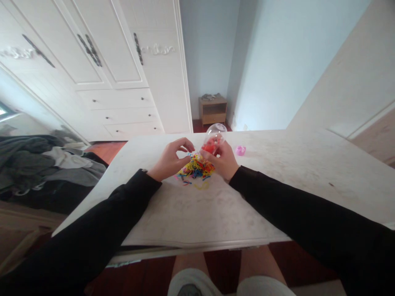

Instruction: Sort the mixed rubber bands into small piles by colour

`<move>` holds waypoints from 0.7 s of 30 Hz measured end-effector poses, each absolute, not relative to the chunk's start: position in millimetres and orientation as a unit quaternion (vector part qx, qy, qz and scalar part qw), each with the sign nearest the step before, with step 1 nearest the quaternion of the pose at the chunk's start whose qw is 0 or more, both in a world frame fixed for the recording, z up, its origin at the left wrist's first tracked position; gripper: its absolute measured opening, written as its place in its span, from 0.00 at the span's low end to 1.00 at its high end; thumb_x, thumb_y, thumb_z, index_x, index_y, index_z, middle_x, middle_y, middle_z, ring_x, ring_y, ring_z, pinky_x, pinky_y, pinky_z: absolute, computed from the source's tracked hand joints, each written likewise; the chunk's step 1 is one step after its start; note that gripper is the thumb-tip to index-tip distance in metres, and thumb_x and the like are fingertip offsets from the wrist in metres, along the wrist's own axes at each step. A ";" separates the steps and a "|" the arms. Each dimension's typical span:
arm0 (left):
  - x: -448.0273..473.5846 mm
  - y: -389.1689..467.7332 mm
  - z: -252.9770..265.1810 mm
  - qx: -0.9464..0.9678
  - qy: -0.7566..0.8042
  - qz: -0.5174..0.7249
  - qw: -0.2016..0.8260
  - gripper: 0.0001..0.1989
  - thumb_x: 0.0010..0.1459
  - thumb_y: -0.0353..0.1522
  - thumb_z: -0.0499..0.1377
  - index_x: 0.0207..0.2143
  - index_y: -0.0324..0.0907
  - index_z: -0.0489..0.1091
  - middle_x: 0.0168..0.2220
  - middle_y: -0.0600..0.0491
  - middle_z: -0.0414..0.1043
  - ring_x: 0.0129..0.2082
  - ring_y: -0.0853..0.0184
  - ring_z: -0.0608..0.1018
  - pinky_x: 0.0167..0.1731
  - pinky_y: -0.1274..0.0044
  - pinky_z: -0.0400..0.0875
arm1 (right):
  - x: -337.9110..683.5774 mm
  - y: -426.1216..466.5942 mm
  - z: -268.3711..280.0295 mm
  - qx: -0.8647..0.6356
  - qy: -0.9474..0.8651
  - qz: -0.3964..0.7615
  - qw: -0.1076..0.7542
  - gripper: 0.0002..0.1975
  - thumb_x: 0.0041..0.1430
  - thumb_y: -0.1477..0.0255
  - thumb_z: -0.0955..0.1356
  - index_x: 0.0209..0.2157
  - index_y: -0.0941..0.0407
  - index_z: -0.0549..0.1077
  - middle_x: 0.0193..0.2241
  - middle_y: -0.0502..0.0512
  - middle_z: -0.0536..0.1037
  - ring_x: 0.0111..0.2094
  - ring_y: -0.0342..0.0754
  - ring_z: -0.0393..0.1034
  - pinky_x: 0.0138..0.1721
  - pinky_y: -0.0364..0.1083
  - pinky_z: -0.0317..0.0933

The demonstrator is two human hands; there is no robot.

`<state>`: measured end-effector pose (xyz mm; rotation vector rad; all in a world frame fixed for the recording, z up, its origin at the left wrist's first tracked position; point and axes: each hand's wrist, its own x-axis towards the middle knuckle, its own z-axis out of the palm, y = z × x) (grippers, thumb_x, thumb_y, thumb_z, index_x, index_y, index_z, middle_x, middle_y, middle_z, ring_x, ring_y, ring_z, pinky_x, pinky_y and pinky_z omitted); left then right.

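My right hand [224, 159] is closed around a clear, rounded plastic container [217, 129] with red pieces inside; the container is tilted over the far side of a pile. That pile of small multicoloured elastic bands [198, 167] lies on the white table, mostly yellow, red and blue, with a few loose ones on its near side. At the pile's left edge is my left hand [173, 158], thumb and fingers apart in a curve, fingertips close to the bands. No held object shows in it. A small pink object [240, 150] sits to the right of my right hand.
The white table [247, 222] has a small dark mark or scrap [331, 184] on its right part. Dark and grey clothes [61, 164] are heaped at the left. Beyond stand a white wardrobe [123, 98] and a low wooden cabinet [212, 112] with cloth on top.
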<state>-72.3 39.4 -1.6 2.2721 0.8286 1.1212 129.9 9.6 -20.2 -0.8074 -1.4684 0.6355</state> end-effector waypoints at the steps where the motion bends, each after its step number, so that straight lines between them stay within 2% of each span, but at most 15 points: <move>1: -72.2 39.4 -1.8 0.828 0.301 0.409 0.237 0.07 0.52 0.27 0.61 0.35 0.40 0.73 0.35 0.52 0.77 0.38 0.66 0.79 0.43 0.69 0.77 | 129.9 10.2 -21.1 -0.359 -0.637 0.275 0.624 0.16 0.53 0.61 0.75 0.35 0.52 0.68 0.27 0.44 0.69 0.25 0.41 0.60 0.26 0.44 0.55; 9: -71.6 38.7 -3.0 0.837 0.283 0.401 0.243 0.06 0.54 0.29 0.62 0.36 0.40 0.73 0.35 0.52 0.77 0.38 0.65 0.79 0.43 0.68 0.76 | 131.1 12.8 -23.7 -0.354 -0.609 0.262 0.659 0.16 0.56 0.59 0.75 0.38 0.51 0.68 0.30 0.46 0.71 0.26 0.41 0.62 0.27 0.45 0.57; 21: -71.5 37.3 -2.1 0.850 0.274 0.381 0.237 0.05 0.57 0.31 0.63 0.38 0.40 0.73 0.36 0.52 0.77 0.38 0.66 0.79 0.43 0.69 0.76 | 131.2 11.6 -26.1 -0.369 -0.645 0.250 0.620 0.19 0.53 0.58 0.76 0.39 0.51 0.69 0.30 0.45 0.71 0.24 0.40 0.57 0.25 0.45 0.53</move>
